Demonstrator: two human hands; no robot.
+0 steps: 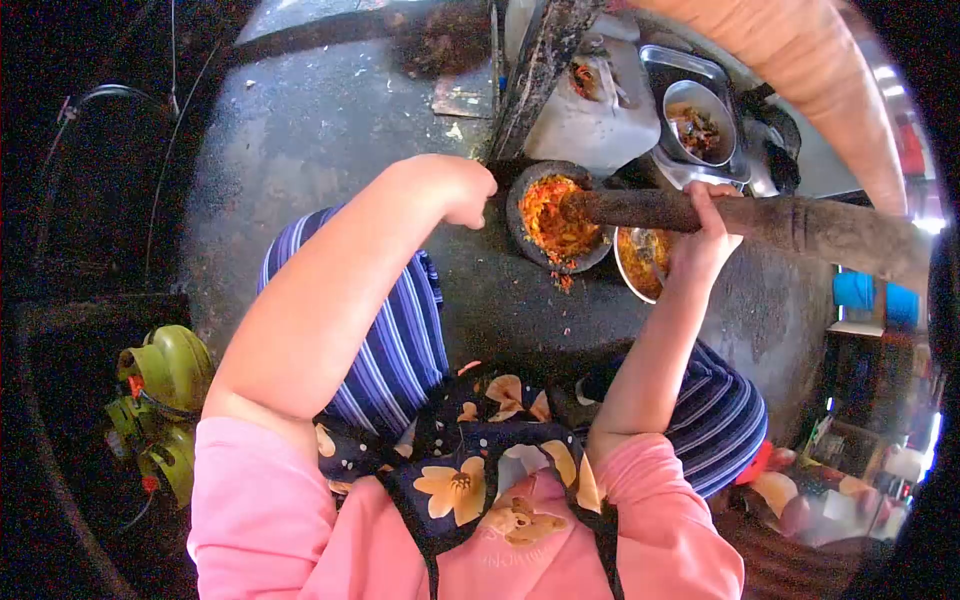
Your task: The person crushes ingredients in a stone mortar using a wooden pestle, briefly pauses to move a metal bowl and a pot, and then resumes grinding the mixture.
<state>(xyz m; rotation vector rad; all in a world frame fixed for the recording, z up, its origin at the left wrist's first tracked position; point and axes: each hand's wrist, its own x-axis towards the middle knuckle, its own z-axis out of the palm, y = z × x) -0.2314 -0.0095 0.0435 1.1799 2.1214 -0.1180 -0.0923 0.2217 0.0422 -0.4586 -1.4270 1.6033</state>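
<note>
A long wooden pestle (800, 225) leans in from the right, with my right hand (705, 235) wrapped around its shaft. Its lower end rests in a dark stone mortar (519, 235) filled with an orange-red, coarsely crushed mixture (552, 222). Just left of the mortar's rim is my left hand (468, 195), bent at the wrist with its fingers curled. Whatever those fingers may hold is hidden. Below my right hand, close beside the mortar, sits a bowl (622, 270) of yellow-orange food with something clear or shiny in it.
Behind the mortar stand a whitish plastic container (590, 125), a dark wooden post (540, 75) and a metal tray (690, 62) bearing a pot (672, 95) of food scraps. Green gas cylinders (170, 365) are at left. Another person's bare limb (815, 70) reaches in at upper right.
</note>
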